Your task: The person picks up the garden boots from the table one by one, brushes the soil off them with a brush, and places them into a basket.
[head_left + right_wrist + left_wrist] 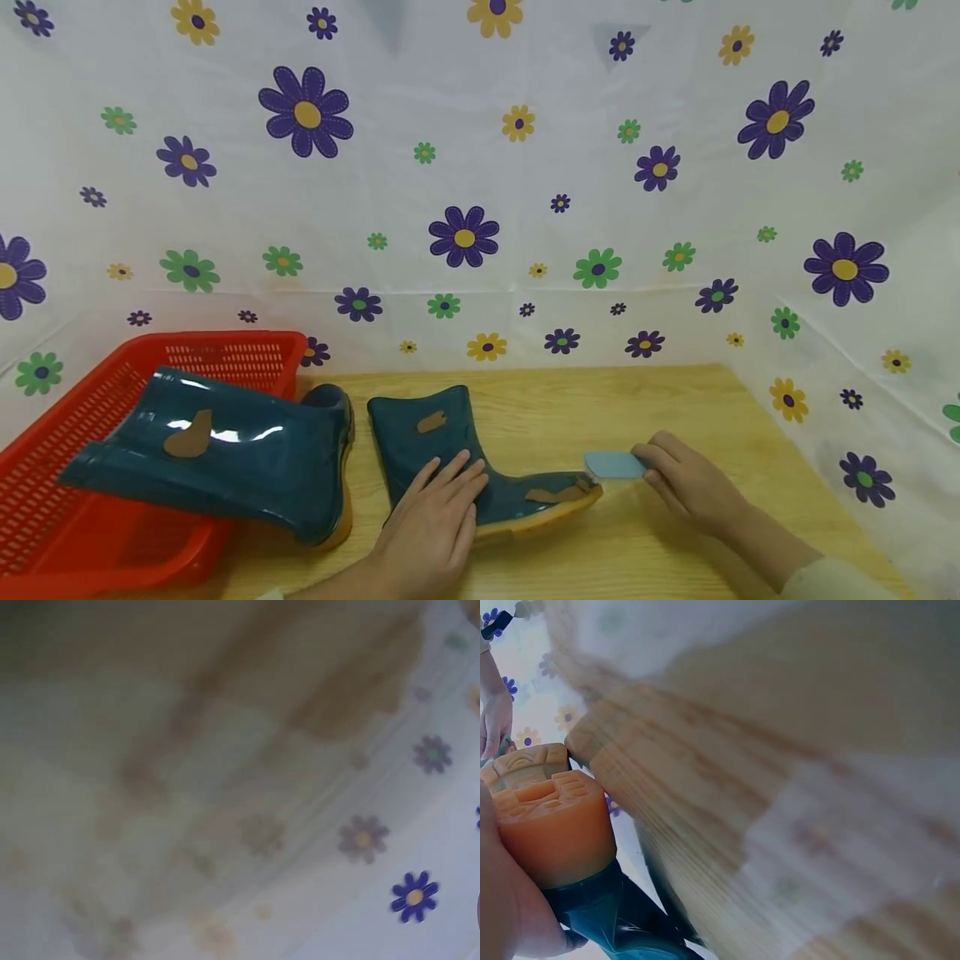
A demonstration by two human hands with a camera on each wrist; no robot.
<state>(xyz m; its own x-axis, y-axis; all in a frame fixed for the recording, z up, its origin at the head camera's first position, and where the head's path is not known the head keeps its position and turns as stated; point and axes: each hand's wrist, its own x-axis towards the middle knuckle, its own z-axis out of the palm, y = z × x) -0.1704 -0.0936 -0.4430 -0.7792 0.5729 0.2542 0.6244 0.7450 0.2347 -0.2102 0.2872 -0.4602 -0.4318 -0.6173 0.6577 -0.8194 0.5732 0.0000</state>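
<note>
A dark teal rubber boot [423, 429] with a yellowish sole lies on its side on the table, toe to the right. Brown patches [555, 493] mark its toe and shaft. My left hand [435, 525] rests on the boot near the ankle, fingers fairly straight. The left wrist view has the boot's orange-looking heel [562, 832] beside that hand. My right hand [693, 483] pinches a flat, light blue rectangular thing [613, 465] at its right end; its left end meets the boot's toe. The right wrist view is blurred and shows neither hand nor tool.
A second teal boot [247, 458] with a brown patch lies partly over a red perforated basket [262, 337] at the left. The wooden table [645, 396] runs back to a white flower-print sheet [390, 192] hanging behind and at the sides.
</note>
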